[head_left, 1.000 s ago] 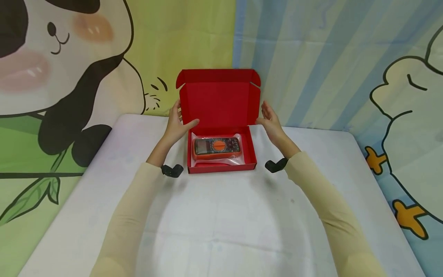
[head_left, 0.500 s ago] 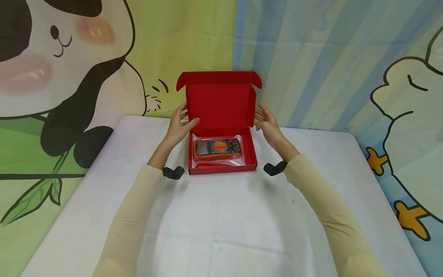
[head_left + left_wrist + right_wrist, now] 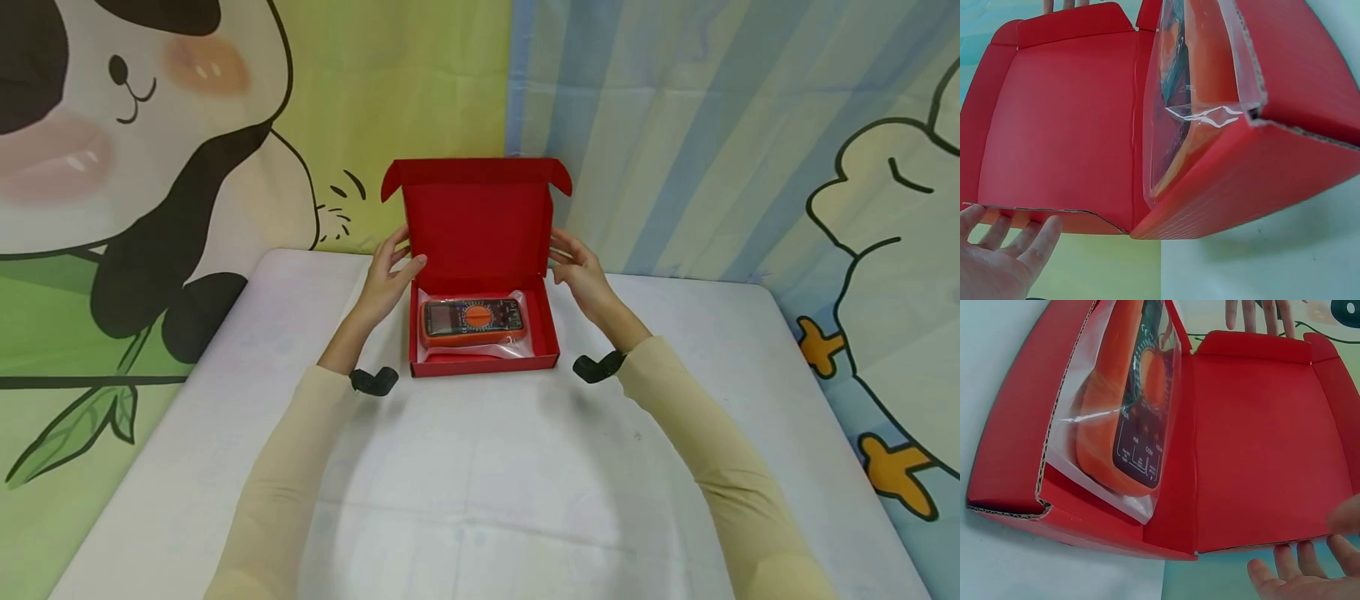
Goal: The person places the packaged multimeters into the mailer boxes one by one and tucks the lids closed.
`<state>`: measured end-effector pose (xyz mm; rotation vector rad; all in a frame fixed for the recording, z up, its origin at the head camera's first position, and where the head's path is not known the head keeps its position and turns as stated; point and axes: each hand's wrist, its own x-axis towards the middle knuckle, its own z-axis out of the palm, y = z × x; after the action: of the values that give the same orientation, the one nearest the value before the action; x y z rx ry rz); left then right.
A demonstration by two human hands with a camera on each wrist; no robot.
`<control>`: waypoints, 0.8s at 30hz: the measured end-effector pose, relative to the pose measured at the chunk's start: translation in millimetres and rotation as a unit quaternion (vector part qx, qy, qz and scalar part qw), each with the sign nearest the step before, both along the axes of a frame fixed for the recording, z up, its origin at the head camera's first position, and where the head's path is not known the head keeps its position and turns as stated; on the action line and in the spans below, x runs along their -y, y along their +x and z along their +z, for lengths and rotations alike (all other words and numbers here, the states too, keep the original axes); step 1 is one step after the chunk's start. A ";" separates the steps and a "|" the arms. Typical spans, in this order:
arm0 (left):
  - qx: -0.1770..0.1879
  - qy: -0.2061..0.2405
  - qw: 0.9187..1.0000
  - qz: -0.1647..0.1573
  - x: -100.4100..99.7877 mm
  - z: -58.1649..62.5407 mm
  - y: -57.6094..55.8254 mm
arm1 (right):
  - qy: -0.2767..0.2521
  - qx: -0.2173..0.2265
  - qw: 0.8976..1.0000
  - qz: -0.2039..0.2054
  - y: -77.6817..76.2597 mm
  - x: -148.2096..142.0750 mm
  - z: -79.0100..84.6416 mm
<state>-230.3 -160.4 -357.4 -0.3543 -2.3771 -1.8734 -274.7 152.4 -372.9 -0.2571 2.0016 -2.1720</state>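
The side walls point(image 3: 1079, 220) of the red lid point(image 3: 477, 229) had folded inward, the left hand point(image 3: 385, 279) and right hand point(image 3: 587, 282) beside them, fingers point(image 3: 1040, 244) extended, unclenched. The box point(image 3: 487, 365) sat between on the worktop point(image 3: 480, 467); its cardboard seemed light, creasable, best held by the lid's sides.

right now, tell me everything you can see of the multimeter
The multimeter has an orange, plastic-looking casing, a dark face, a grey display and a round orange dial near its middle. It lies face up inside the open red box, display to the left in the head view. Only its clear bag visibly touches it.
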 end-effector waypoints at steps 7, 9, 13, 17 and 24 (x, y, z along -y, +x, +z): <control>0.007 0.004 1.000 0.001 -0.2 -2.4 2.2 | -0.010 -0.003 1.000 0.000 2.7 0.9 -1.5; 0.009 0.005 1.000 0.000 0.0 -2.6 3.8 | -0.010 -0.003 1.000 -0.002 3.5 0.9 -1.5; 0.005 0.006 1.000 -0.003 1.1 -3.6 6.7 | -0.004 -0.001 1.000 -0.007 4.9 0.5 -2.0; -0.014 -0.004 1.000 0.000 3.2 -5.6 9.0 | -0.011 0.007 1.000 -0.021 6.4 -0.3 -3.2; -0.029 0.018 0.999 -0.010 6.6 -9.4 12.6 | -0.008 0.014 0.999 -0.033 8.1 -2.8 -7.0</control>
<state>-217.6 -166.9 -366.8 -0.4244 -2.3079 -1.8854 -266.6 155.2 -379.9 -0.1648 2.0049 -2.2190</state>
